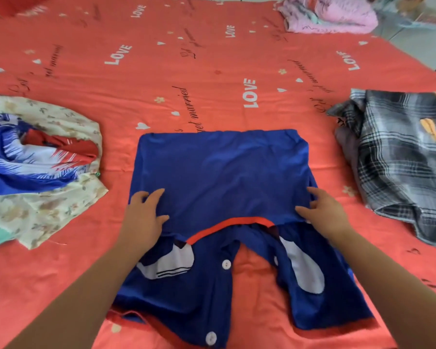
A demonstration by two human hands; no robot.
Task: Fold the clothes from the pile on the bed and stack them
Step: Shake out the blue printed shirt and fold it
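head view: the blue shirt (222, 172) lies in the middle of the bed (186, 59), straight in front of the person. its far part is doubled back toward them, so the fold edge faces away and the buttoned front and white patches show below. that centre spot looks chosen to leave bare sheet all round for folding. the left hand (144, 217) lies flat on the near left of the doubled layer, fingers straight and spread, thumb pointing inward. the right hand (322, 212) mirrors it at the near right edge, also flat and spread, pinching nothing. both forearms reach forward from the bottom corners, roughly level. pressing at both sides likely keeps the smooth layer square while the crease sets. a crumpled pile (35, 152) sits at the left and a plaid garment (398, 157) at the right, probably the stack.
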